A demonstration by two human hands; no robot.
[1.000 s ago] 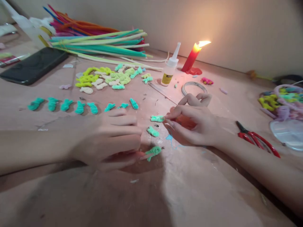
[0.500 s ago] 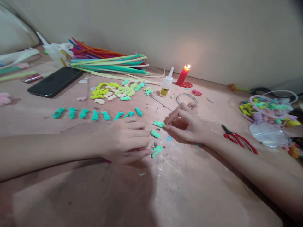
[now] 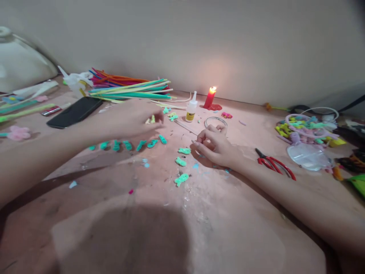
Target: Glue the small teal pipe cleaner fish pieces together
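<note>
My left hand (image 3: 135, 116) reaches over a pile of small fuzzy pieces and hides most of it. Pale yellow pieces (image 3: 151, 119) show in the gap between its thumb and fingers, which are apart. My right hand (image 3: 215, 144) rests on the table with fingers curled and thumb and fingertip pinched; what is between them, if anything, is too small to make out. Just left of it lie three mint-green fish-shaped fuzzy pieces, an upper one (image 3: 184, 151), a middle one (image 3: 180, 161) and a lower one (image 3: 181, 179). A row of teal fuzzy pieces (image 3: 127, 145) lies below my left hand.
A lit red candle (image 3: 209, 99) stands at the back beside a small glue bottle (image 3: 191, 111). Red-handled pliers (image 3: 275, 164) lie right of my right forearm. Pipe cleaners (image 3: 131, 89) and a black phone (image 3: 74, 112) are back left. Colourful fuzzy items (image 3: 308, 127) are heaped at right.
My left hand has moved away from the mint-green pieces, up and left to the pile. The lowest piece now lies uncovered. My right hand stays beside the upper piece. The view has shifted.
</note>
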